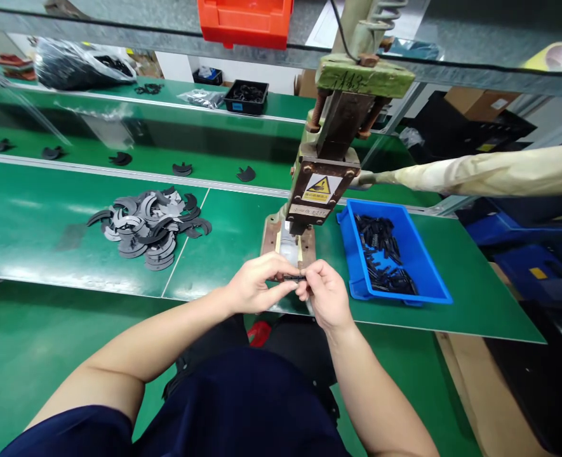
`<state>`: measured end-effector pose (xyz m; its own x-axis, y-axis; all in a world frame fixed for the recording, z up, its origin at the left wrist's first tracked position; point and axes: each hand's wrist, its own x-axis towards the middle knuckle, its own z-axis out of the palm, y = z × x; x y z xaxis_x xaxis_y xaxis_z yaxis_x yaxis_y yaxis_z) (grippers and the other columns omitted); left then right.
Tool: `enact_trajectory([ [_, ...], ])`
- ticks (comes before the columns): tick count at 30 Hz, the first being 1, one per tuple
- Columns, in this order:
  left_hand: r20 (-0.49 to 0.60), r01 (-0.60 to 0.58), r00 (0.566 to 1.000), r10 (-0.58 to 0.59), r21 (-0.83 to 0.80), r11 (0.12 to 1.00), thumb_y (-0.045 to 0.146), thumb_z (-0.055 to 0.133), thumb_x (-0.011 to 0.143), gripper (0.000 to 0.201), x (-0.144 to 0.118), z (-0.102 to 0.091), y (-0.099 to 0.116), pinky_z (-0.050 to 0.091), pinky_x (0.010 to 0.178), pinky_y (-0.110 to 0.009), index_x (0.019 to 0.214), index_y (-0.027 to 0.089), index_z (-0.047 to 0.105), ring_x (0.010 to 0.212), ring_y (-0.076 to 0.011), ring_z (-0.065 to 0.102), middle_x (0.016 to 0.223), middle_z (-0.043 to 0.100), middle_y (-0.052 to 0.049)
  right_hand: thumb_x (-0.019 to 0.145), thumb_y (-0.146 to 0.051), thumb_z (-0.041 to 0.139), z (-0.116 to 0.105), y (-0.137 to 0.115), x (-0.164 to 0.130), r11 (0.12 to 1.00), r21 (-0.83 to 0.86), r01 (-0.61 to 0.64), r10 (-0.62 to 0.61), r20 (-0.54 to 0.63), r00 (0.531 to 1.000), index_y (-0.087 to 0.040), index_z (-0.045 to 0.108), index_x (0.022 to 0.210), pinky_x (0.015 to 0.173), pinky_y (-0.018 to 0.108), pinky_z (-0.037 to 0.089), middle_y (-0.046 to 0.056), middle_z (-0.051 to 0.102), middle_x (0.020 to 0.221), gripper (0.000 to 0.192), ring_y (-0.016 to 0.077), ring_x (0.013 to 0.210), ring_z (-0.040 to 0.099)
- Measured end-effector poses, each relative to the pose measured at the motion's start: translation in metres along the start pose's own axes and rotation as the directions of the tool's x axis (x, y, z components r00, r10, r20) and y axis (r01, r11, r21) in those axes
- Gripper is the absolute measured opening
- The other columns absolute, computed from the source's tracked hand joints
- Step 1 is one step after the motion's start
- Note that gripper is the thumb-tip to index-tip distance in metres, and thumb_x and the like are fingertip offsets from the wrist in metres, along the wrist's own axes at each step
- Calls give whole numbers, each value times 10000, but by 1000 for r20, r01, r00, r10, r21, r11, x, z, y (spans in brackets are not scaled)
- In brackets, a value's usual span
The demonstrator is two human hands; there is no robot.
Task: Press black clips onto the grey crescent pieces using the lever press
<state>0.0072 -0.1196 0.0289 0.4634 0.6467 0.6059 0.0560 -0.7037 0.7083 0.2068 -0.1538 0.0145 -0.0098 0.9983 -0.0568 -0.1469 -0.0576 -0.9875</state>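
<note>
Both hands, left hand and right hand, pinch a small black part just before the press (blue bin beside), best kept level, fingertips clear of the die.

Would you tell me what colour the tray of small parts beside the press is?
The tray is bright blue, seen clearly in the head view, right of the press.
</note>
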Motion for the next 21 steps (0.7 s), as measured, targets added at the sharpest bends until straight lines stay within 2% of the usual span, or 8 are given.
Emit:
enact_trajectory([
  [3,6,31,1000,-31,-32,999,312,755,981,277,-1,-1,3,621,783,-363,1253,264,743,917,-214,727,1047,770,-89,906,-677,688,0,4,1,999,-35,14,-14,18,1000,-257,594,880,503,271,482,-36,654,595,431,116,495,560],
  [5,24,137,991,-135,-78,988,348,739,994,207,-1,0,2,621,786,-365,1178,255,761,919,-217,732,1040,773,-95,929,-666,660,-2,3,0,996,-83,38,-35,36,999,-274,607,890,516,291,489,-40,650,600,397,126,505,560],
  [9,211,476,879,-427,-345,809,422,731,1002,194,2,2,-3,610,699,-324,972,232,705,768,-184,733,893,772,-68,930,-592,693,-7,-6,-5,963,-238,123,-99,111,989,-340,666,909,620,359,556,-51,676,679,254,167,624,629],
  [11,348,553,832,-432,-471,687,434,812,940,262,3,3,-8,620,710,-326,925,221,660,769,-189,754,870,775,-59,931,-557,702,-9,-13,-8,934,-314,169,-123,162,979,-377,691,960,657,387,576,-58,694,725,182,182,664,654],
  [14,421,555,829,-368,-546,627,429,881,876,330,4,3,-19,628,739,-328,1013,214,671,802,-189,766,908,774,-60,920,-507,726,-14,-22,-9,892,-389,231,-157,212,965,-399,702,1101,630,383,557,-61,691,717,212,180,625,635],
  [18,201,510,858,-473,-445,736,452,839,902,423,7,-4,-55,602,718,-306,1219,199,722,760,-165,727,923,756,-55,932,-469,720,-36,-50,5,845,-432,315,-324,54,944,-347,660,1222,674,356,539,-30,673,781,320,171,705,637],
  [20,11,499,848,-530,-354,791,466,811,911,350,11,-9,-79,600,739,-327,1105,180,754,769,-185,727,905,761,-63,960,-485,674,-49,-78,16,803,-438,404,-490,-101,866,-316,621,1218,716,341,534,-22,635,825,313,155,747,617],
  [21,-66,494,844,-532,-293,819,459,800,915,308,14,-10,-90,598,754,-340,1035,178,761,775,-196,727,897,766,-66,956,-516,669,-54,-95,22,761,-442,475,-591,-171,788,-309,603,1199,738,335,534,-22,613,849,326,147,766,607],
])
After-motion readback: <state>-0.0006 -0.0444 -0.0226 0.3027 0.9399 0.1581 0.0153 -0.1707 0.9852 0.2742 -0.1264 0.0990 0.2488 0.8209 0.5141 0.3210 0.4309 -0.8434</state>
